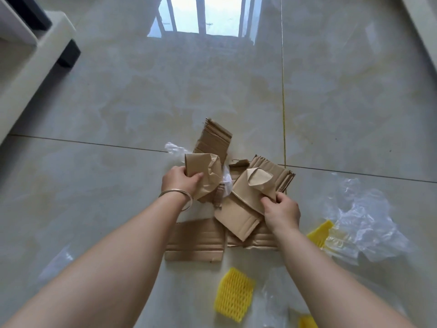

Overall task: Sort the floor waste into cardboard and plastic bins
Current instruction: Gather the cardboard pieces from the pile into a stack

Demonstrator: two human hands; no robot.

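Observation:
My left hand (pixel 181 182) grips a crumpled brown cardboard piece (pixel 208 171) held above the floor. My right hand (pixel 281 210) pinches another bent cardboard piece (pixel 257 179) over a folded cardboard sheet (pixel 236 218). A flat cardboard strip (pixel 196 240) lies under my arms. More corrugated cardboard (pixel 214 137) lies beyond my hands. Clear plastic film (pixel 364 221) is spread on the floor to the right. A yellow foam net (pixel 234 293) lies near the bottom, and another yellow foam net (pixel 320 232) sits partly under the film. No bin is in view.
Glossy tiled floor (pixel 236 91) stretches ahead with a window reflection. A pale furniture base with a dark foot (pixel 68 53) stands at the far left. Small clear plastic scraps (pixel 173 147) lie behind the cardboard, and a further clear plastic piece (pixel 56 261) lies at lower left.

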